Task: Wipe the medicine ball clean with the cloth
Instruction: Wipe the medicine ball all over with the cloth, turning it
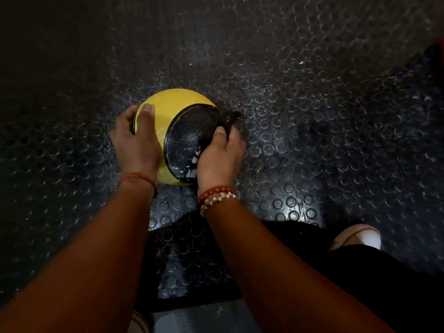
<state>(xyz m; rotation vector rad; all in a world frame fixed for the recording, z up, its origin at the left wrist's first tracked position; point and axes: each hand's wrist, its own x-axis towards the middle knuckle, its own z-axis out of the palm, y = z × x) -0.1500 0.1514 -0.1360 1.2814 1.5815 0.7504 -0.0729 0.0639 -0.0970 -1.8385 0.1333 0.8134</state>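
Left hand (137, 143) first: it's wrapped around the left flank of the medicine ball (168, 111), thumb lying over the yellow top, fingers curled round the side. Pretty sure that's just bracing, since a round ball on a studded rubber floor (312, 92) would roll off the moment you rub it. Ball sits on the floor right in front of the person, between both hands. Moving right, the black textured panel (189, 138) faces up, so that's probably the bit being cleaned. Right hand (221, 157) is clamped on a dark cloth (227, 120), thumb pinning it against the panel's right edge. Cloth is hard to make out against the dark floor.
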